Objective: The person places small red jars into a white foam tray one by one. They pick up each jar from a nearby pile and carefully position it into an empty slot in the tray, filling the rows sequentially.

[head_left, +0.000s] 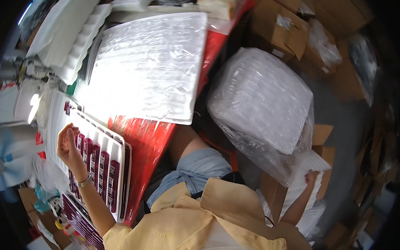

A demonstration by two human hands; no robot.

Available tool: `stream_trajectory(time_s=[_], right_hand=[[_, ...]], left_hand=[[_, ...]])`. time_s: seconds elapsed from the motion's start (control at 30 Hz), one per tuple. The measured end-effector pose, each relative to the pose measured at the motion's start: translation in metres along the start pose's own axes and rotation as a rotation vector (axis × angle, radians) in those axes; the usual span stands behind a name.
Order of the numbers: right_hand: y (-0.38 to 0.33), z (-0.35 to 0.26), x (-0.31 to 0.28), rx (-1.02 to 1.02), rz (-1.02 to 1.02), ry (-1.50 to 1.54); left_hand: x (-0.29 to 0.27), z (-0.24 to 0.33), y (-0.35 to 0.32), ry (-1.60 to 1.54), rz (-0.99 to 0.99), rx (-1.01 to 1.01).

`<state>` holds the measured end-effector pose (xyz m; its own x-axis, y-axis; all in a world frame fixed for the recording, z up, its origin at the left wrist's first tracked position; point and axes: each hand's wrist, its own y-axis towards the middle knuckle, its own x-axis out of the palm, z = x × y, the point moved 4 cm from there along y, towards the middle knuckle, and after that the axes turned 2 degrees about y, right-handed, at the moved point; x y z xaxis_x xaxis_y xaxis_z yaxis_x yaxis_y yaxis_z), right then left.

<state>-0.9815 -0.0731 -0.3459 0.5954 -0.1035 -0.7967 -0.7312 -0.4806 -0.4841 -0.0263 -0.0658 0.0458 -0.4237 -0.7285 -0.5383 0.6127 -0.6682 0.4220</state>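
Note:
My left hand (69, 147), a bracelet on its wrist, is held over a white tray (122, 166) with rows of dark purple, tube-shaped pieces (103, 170). Its fingers are loosely bent, and I see nothing in them. Out to the right, my right hand (312, 176) is closed at the edge of a ribbed white foam tray (298, 190), which sits in an opened cardboard box (271, 193). The fingertips there are small and partly hidden.
Large, plastic-wrapped white trays (149, 66) lie on the red-covered table (142, 143). A bagged stack of white trays (265, 98) stands right of the table. Cardboard boxes (278, 33) fill the far right. More purple pieces (80, 220) lie at lower left, near a blue fan (7, 151).

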Motion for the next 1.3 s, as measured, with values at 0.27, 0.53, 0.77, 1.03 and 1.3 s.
stream_trajectory(time_s=[0.27,0.53,0.77,1.03,1.3], right_hand=[[-0.241,-0.418,-0.026,-1.091,0.228,0.203],[-0.481,-0.615,0.227,-1.788,0.126,-0.051],[-0.510,-0.629,0.228,-1.816,0.167,-0.056],[-0.517,-0.649,0.231,-2.038,-0.062,-0.066],[-0.587,-0.693,0.259,-1.842,-0.413,0.345]], left_hand=[[-0.072,-0.031,-0.035,-0.035,0.258,-0.204],[-0.125,-0.032,-0.080,0.036,0.366,-0.295],[-0.184,-0.067,-0.137,-0.031,0.591,-0.412],[-0.173,-0.089,-0.109,-0.153,0.380,-0.372],[-0.052,-0.038,-0.037,0.240,-0.092,0.099]])
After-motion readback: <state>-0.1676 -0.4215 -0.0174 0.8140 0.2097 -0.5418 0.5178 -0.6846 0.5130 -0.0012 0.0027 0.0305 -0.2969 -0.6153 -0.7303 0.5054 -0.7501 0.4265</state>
